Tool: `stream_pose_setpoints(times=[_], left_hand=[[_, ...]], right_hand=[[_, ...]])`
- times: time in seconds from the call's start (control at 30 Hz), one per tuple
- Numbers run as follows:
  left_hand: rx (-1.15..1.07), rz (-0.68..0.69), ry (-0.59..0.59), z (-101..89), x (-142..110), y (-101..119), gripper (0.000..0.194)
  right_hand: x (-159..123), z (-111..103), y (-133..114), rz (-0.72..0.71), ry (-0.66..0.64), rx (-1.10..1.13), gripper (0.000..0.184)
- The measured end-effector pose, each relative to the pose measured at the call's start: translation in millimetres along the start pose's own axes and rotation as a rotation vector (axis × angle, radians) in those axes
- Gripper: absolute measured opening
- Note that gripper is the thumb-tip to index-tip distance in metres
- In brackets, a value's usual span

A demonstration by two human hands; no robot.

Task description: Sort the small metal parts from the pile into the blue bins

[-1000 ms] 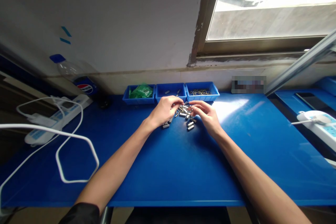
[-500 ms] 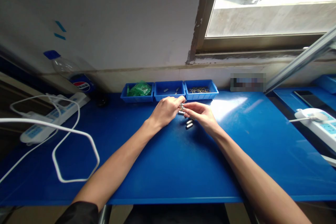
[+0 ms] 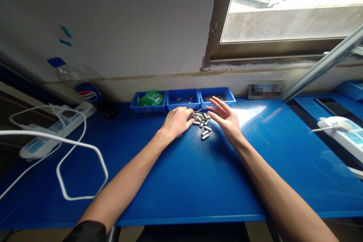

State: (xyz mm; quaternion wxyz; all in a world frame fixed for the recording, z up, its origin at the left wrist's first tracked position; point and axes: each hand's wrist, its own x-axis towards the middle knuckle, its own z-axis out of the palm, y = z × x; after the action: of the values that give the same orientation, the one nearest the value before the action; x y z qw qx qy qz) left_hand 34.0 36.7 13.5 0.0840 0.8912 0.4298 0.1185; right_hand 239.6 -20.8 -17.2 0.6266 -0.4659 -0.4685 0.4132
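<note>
Since the earlier frame your right hand (image 3: 226,119) has swung away from your left hand (image 3: 176,121), uncovering the pile of metal parts (image 3: 200,118) between them. Your right fingers are spread, with nothing visible in them; your left are curled at the pile's near side, and whether they pinch anything you can't tell from here. The work looks partway: beyond your right fingertips, the right bin (image 3: 219,104) holds many thin pins; beyond your left hand, the middle bin (image 3: 181,107) holds a few pieces. The mixed pile remains.
</note>
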Motion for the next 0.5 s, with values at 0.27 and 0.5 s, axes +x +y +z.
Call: stream_pose_setpoints(times=[0.27,0.5], left_hand=[[-0.047,-0.039,-0.018,13.9,1.9,-2.9,0.013],[-0.228,-0.168,0.048,15.4,2.3,-2.8,0.023]], right_hand=[[-1.5,-0.6,6.8,0.003,-0.026,-0.090,0.047],[-2.5,2.5,11.9,0.016,-0.055,-0.099,0.038]])
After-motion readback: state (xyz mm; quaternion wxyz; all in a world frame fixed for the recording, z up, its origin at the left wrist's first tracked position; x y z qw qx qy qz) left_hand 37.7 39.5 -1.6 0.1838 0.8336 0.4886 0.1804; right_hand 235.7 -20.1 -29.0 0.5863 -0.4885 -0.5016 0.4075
